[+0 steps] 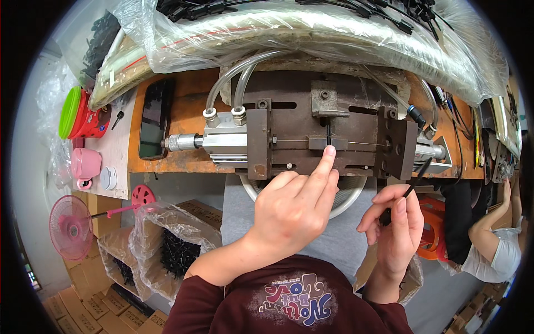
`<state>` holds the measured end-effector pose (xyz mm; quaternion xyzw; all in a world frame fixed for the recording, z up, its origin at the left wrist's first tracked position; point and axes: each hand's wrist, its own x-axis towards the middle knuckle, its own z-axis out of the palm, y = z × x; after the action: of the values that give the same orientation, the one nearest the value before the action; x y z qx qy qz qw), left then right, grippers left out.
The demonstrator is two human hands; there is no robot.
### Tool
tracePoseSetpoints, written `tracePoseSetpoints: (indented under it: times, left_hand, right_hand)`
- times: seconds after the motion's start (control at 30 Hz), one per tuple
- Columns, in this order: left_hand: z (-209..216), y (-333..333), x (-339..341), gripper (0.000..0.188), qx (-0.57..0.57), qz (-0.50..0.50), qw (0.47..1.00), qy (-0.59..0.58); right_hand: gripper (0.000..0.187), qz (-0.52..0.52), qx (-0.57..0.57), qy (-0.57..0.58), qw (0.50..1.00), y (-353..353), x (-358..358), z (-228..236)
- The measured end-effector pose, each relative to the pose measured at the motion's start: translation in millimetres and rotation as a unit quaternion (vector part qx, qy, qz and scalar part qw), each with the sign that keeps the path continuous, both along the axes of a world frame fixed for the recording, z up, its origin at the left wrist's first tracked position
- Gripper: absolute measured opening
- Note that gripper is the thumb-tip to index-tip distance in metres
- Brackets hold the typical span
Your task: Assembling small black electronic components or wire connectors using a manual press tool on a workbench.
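My left hand (295,209) reaches over the front of a dark metal fixture (289,125). Its index finger is stretched out, with the tip at the near end of a slim black piece (329,131) lying across the small centre block (315,143). The other fingers curl loosely, and nothing shows in them. To the right, in front of the fixture, my right hand (401,222) is closed on a thin black plastic strip (421,176) that sticks up past the fingertips. More black material shows in its palm, partly hidden by the fingers.
Air cylinders (225,139) with clear hoses flank the fixture. A phone (156,119), red tub (95,119) and pink cup (86,162) stand left. Bags of black parts (178,250) and a pink fan (71,227) are below. Another person's arm (489,220) shows far right.
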<state>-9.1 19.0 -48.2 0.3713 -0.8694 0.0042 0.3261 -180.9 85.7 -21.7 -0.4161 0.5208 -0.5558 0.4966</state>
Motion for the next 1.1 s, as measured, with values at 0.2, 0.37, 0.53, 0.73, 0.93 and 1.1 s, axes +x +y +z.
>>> tracePoseSetpoints:
  times: [0.2,0.37,0.53,0.73,0.93,1.1]
  left_hand:
    - [2.4,0.7,-0.6,0.026,0.016,0.004,1.000,0.005]
    - [3.4,0.5,-1.4,0.025,0.027,0.003,1.000,0.007]
    - [7.6,0.5,1.9,0.027,0.048,-0.006,0.999,0.020]
    - [19.6,22.0,10.5,0.034,0.070,-0.098,0.983,0.139]
    - [12.9,20.6,8.1,0.035,0.050,-0.147,0.975,0.159]
    - [22.3,30.4,16.0,0.033,0.176,-0.142,0.955,0.193]
  right_hand:
    - [0.041,0.014,-0.012,0.039,0.999,1.1,1.6,-2.8]
    - [0.037,0.006,-0.005,0.106,0.994,-1.8,4.2,-2.1]
    - [0.032,0.015,-0.012,0.080,0.997,-1.3,5.6,-9.2]
    - [0.032,0.023,-0.041,0.101,0.994,-3.3,16.2,-14.5]
    - [0.034,0.065,-0.050,0.001,0.997,-8.7,33.7,-12.7]
    - [0.035,0.061,-0.012,-0.049,0.997,-10.9,28.6,-15.9]
